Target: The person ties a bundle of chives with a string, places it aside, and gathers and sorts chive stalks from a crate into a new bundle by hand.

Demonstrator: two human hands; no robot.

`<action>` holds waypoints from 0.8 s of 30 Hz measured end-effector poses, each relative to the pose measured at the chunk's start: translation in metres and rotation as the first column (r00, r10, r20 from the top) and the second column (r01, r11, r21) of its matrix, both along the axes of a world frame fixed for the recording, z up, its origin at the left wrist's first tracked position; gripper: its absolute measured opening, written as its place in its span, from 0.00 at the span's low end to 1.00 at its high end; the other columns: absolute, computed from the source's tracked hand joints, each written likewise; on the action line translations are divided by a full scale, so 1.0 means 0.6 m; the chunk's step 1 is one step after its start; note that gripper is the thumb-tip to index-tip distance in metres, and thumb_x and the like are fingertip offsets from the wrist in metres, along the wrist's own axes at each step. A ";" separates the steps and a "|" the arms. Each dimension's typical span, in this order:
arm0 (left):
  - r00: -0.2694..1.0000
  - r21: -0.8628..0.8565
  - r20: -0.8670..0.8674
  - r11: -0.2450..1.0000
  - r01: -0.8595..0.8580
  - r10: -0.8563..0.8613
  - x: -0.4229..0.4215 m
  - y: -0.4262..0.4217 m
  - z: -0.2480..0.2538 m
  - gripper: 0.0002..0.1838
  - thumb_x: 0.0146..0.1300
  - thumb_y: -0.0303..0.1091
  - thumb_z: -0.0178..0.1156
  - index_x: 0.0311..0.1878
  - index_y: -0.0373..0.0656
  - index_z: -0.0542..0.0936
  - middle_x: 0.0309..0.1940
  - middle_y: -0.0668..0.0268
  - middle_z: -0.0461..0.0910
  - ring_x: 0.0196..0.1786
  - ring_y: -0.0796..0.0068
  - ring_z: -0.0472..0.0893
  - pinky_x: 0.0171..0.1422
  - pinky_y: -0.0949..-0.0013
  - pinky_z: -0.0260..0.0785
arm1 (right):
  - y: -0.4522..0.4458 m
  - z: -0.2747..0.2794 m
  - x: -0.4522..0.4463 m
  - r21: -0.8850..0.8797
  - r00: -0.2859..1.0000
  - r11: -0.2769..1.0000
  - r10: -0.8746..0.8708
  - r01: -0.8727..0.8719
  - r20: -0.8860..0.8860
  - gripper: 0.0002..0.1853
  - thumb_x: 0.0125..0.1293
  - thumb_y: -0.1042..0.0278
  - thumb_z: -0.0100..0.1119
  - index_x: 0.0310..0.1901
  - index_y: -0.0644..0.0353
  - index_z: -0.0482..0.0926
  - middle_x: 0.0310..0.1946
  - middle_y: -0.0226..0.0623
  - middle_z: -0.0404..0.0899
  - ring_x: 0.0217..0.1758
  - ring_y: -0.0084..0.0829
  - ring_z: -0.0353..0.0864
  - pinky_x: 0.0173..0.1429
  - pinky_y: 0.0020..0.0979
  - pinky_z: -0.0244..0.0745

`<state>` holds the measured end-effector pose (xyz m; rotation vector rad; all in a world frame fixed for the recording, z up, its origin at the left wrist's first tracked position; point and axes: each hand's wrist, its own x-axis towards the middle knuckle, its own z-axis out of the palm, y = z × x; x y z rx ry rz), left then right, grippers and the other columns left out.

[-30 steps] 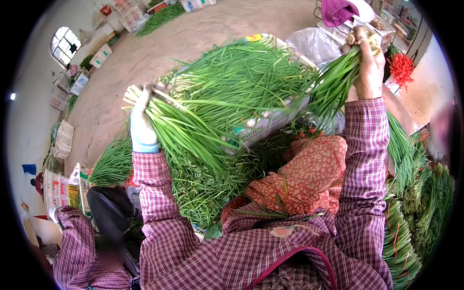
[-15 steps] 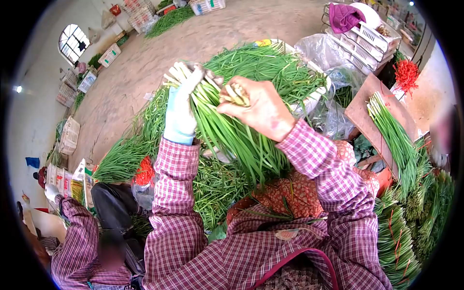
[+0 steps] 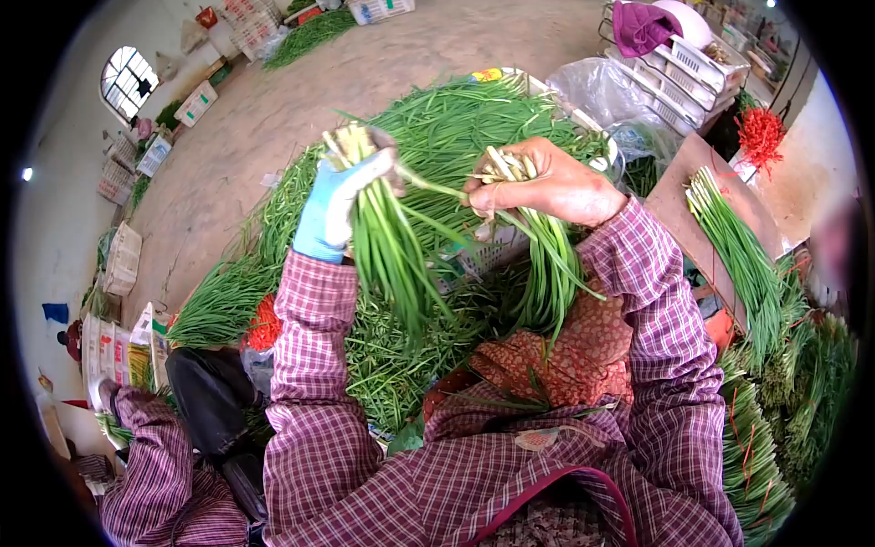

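Observation:
My left hand [image 3: 333,205], in a blue and white glove, is closed around a bunch of garlic chives [image 3: 390,251], pale stem ends up and green leaves hanging. My bare right hand [image 3: 570,187] grips a second, smaller bunch of garlic chives [image 3: 547,269], its white ends showing above the fingers. A loose stalk [image 3: 433,186] stretches between the two hands. Behind them lies a wide heap of loose chives [image 3: 474,118]. Below, more cut green pieces [image 3: 410,365] lie by my lap.
On the right, a bundle of chives [image 3: 729,237] rests on a brown board [image 3: 665,201] near red ties [image 3: 761,137]. Tied bundles [image 3: 756,456] are stacked at lower right. White crates [image 3: 674,82] stand at the back right. Another person's striped sleeve [image 3: 159,447] shows at lower left.
My hands have moved apart, the right one going right with its own bunch. The chives that hung together between them now hang as two separate bunches.

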<state>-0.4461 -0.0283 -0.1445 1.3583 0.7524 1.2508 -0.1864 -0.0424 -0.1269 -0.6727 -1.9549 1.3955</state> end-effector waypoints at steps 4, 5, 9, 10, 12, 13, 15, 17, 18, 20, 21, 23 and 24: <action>0.996 -0.013 0.089 1.000 0.007 -0.006 -0.011 0.006 -0.005 0.20 0.58 0.34 0.65 0.51 0.38 0.71 0.26 0.67 0.73 0.27 0.74 0.75 0.34 0.70 0.73 | 0.012 -0.004 0.001 0.220 0.961 0.939 -0.276 0.265 0.018 0.17 0.65 0.53 0.63 0.44 0.59 0.83 0.32 0.34 0.83 0.34 0.25 0.82 0.43 0.31 0.79; 0.987 -0.022 0.157 0.999 0.028 -0.024 -0.012 0.001 -0.007 0.20 0.59 0.33 0.63 0.53 0.37 0.70 0.26 0.66 0.72 0.29 0.74 0.75 0.36 0.69 0.72 | 0.011 0.011 0.016 0.073 0.949 0.947 -0.314 0.312 0.014 0.17 0.65 0.52 0.62 0.41 0.60 0.81 0.32 0.36 0.82 0.31 0.25 0.80 0.41 0.31 0.79; 0.987 0.001 0.149 0.998 0.056 -0.056 0.020 -0.024 0.026 0.18 0.61 0.34 0.60 0.52 0.37 0.70 0.26 0.66 0.72 0.30 0.73 0.75 0.38 0.69 0.71 | 0.024 0.032 0.018 0.061 0.892 0.893 -0.449 0.446 0.057 0.21 0.62 0.46 0.63 0.37 0.60 0.77 0.28 0.34 0.80 0.28 0.20 0.77 0.37 0.26 0.77; 0.991 0.004 0.119 0.998 0.067 -0.067 0.031 -0.022 0.030 0.18 0.61 0.35 0.60 0.51 0.37 0.71 0.27 0.66 0.72 0.30 0.73 0.75 0.38 0.70 0.71 | 0.023 0.027 0.009 0.039 0.931 0.930 -0.365 0.366 -0.017 0.21 0.63 0.47 0.63 0.38 0.59 0.78 0.28 0.33 0.80 0.28 0.20 0.77 0.36 0.27 0.77; 0.990 0.012 0.089 0.994 0.106 -0.106 0.057 -0.025 0.037 0.11 0.61 0.37 0.60 0.41 0.45 0.70 0.29 0.68 0.69 0.27 0.78 0.70 0.34 0.72 0.68 | 0.020 0.028 -0.004 -0.031 0.956 0.969 -0.247 0.245 -0.159 0.17 0.64 0.52 0.64 0.37 0.60 0.78 0.29 0.30 0.80 0.26 0.20 0.77 0.32 0.26 0.77; 0.972 -0.012 0.145 0.982 0.189 -0.185 0.062 -0.018 0.029 0.13 0.61 0.37 0.60 0.45 0.43 0.72 0.35 0.66 0.73 0.30 0.76 0.74 0.37 0.72 0.72 | 0.018 0.028 -0.012 -0.037 0.955 0.968 -0.249 0.246 -0.161 0.17 0.64 0.52 0.64 0.37 0.60 0.78 0.29 0.30 0.80 0.26 0.20 0.77 0.32 0.26 0.77; 0.962 -0.164 0.252 0.975 0.148 -0.103 0.091 -0.024 0.024 0.14 0.63 0.38 0.57 0.48 0.41 0.75 0.38 0.63 0.77 0.35 0.72 0.79 0.41 0.69 0.75 | 0.014 0.033 -0.028 -0.135 0.922 0.988 -0.126 0.082 -0.365 0.15 0.63 0.57 0.65 0.40 0.61 0.80 0.29 0.29 0.80 0.26 0.19 0.77 0.29 0.23 0.77; 0.878 -0.190 0.366 0.899 0.395 -0.308 0.091 -0.016 0.005 0.13 0.68 0.37 0.49 0.46 0.40 0.78 0.35 0.60 0.81 0.38 0.68 0.81 0.45 0.67 0.76 | 0.001 0.044 -0.043 -0.190 0.925 0.972 -0.192 0.135 -0.327 0.18 0.62 0.59 0.67 0.48 0.63 0.80 0.32 0.29 0.81 0.26 0.17 0.77 0.27 0.19 0.76; 0.804 -0.134 0.453 0.863 0.487 -0.384 0.093 -0.009 -0.003 0.14 0.68 0.37 0.50 0.49 0.39 0.77 0.39 0.61 0.81 0.41 0.69 0.81 0.48 0.66 0.77 | 0.003 0.042 -0.046 -0.184 0.913 0.972 -0.203 0.145 -0.354 0.18 0.62 0.59 0.67 0.47 0.64 0.80 0.33 0.31 0.81 0.28 0.19 0.78 0.31 0.21 0.77; 0.716 -0.072 0.531 0.818 0.571 -0.453 0.100 -0.005 -0.018 0.15 0.67 0.36 0.52 0.51 0.38 0.77 0.43 0.61 0.81 0.44 0.69 0.82 0.51 0.66 0.77 | 0.013 0.026 -0.057 -0.180 0.899 0.971 -0.214 0.155 -0.383 0.19 0.61 0.60 0.68 0.47 0.66 0.79 0.35 0.32 0.81 0.30 0.21 0.78 0.35 0.22 0.78; 0.747 -0.154 0.594 0.869 0.471 -0.299 0.112 -0.009 -0.022 0.16 0.68 0.36 0.51 0.55 0.38 0.75 0.46 0.60 0.81 0.47 0.68 0.81 0.53 0.65 0.77 | 0.018 0.018 -0.068 -0.110 0.859 0.962 -0.274 0.251 -0.432 0.20 0.61 0.58 0.68 0.47 0.65 0.79 0.36 0.34 0.81 0.34 0.25 0.79 0.41 0.26 0.77; 0.758 -0.244 0.637 0.896 0.372 -0.141 0.127 -0.014 -0.024 0.18 0.69 0.35 0.50 0.59 0.39 0.73 0.49 0.60 0.80 0.50 0.67 0.81 0.55 0.64 0.76 | 0.030 0.007 -0.069 -0.046 0.809 0.934 -0.330 0.353 -0.487 0.20 0.60 0.57 0.68 0.46 0.65 0.80 0.37 0.37 0.80 0.39 0.30 0.79 0.46 0.30 0.76; 0.733 -0.222 0.657 0.882 0.415 -0.180 0.133 -0.017 -0.022 0.19 0.70 0.36 0.50 0.61 0.40 0.72 0.51 0.60 0.79 0.52 0.67 0.80 0.57 0.63 0.76 | 0.033 0.008 -0.066 0.173 0.834 0.865 -0.373 0.471 -0.407 0.21 0.60 0.55 0.67 0.46 0.64 0.80 0.39 0.39 0.78 0.42 0.35 0.77 0.50 0.33 0.73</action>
